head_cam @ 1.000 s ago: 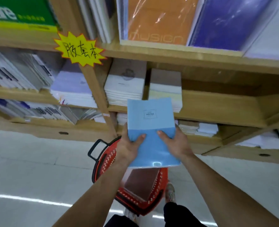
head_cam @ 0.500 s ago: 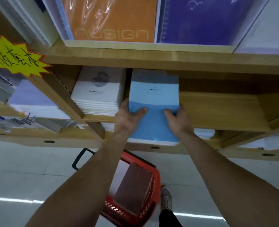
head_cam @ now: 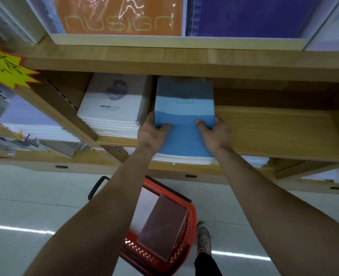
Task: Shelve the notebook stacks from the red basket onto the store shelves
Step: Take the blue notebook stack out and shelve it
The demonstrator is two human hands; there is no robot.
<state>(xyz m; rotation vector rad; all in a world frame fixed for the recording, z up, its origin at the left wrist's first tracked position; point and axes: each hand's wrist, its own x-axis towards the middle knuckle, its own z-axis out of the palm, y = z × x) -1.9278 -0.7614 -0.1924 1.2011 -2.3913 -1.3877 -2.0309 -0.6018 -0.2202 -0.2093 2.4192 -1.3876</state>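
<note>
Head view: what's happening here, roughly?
A person grips a blue notebook stack with the left hand and right hand, one on each side edge, thumbs on the cover. The stack lies partly inside a wooden shelf compartment, right of a white notebook stack, its near end jutting past the shelf edge. On the floor below, the red basket holds a dark brown stack not yet shelved.

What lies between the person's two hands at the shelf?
The blue notebook stack; the left hand and right hand grip its sides, shown in the head view.
</note>
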